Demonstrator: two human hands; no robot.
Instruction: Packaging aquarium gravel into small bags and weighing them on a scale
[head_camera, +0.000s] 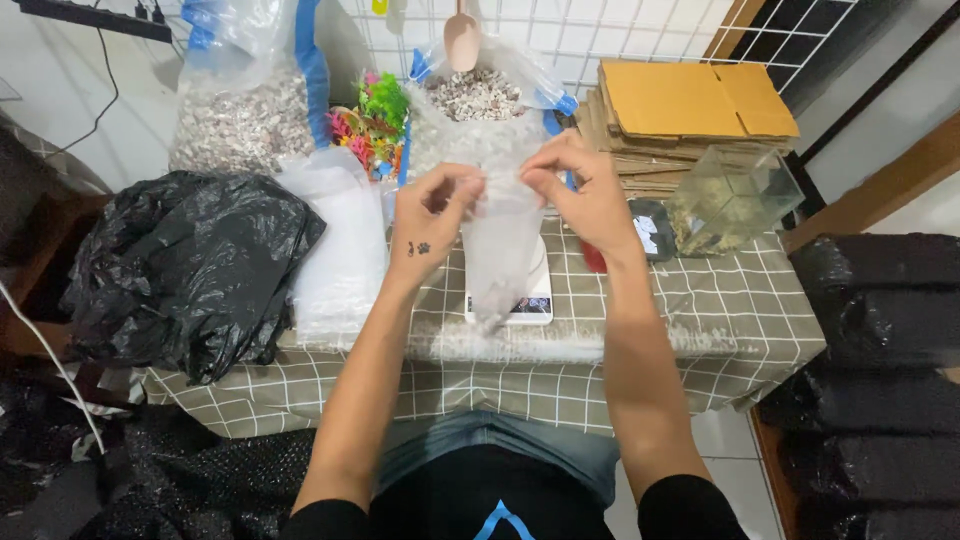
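Above the scale, left hand and right hand pinch a clear bag, nearly empty.

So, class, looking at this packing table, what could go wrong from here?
1. The clear plastic bag, held only at its mouth by the left hand and right hand, could slip off the scale.
2. The open gravel sack behind could tip and spill.

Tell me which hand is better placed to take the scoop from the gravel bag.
Probably the left hand: the scoop stands almost straight above it, while the right hand is further aside. Both hold the small bag.
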